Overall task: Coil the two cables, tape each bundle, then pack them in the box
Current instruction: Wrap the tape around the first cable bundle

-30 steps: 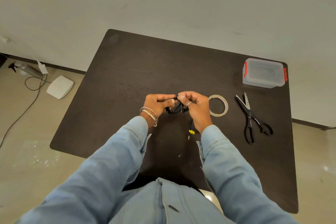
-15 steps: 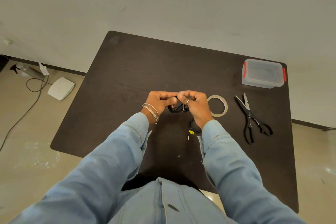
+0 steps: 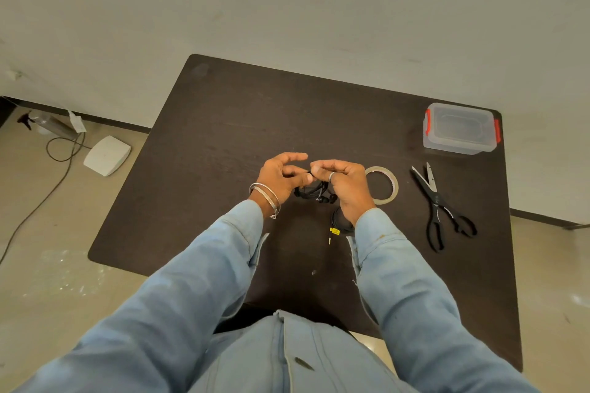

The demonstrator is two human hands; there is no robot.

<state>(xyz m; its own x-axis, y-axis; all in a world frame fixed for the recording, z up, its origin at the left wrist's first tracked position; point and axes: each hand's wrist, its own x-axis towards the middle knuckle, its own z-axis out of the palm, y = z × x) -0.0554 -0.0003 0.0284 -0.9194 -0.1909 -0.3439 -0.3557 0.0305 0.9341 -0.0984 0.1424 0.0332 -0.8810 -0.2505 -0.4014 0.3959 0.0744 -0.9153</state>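
I count two black cable bundles (image 3: 311, 193) (image 3: 342, 223), one ring-shaped clear tape roll (image 3: 386, 184), one black-handled pair of scissors (image 3: 442, 210), one clear red-latched plastic box (image 3: 461, 128), two hands (image 3: 281, 177) (image 3: 346, 188).

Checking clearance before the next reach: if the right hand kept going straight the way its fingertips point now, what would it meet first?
The right hand points toward the left hand, nearly fingertip to fingertip over the black earphone cable they hold. It would likely meet the left hand's fingers first, though depth is unclear.
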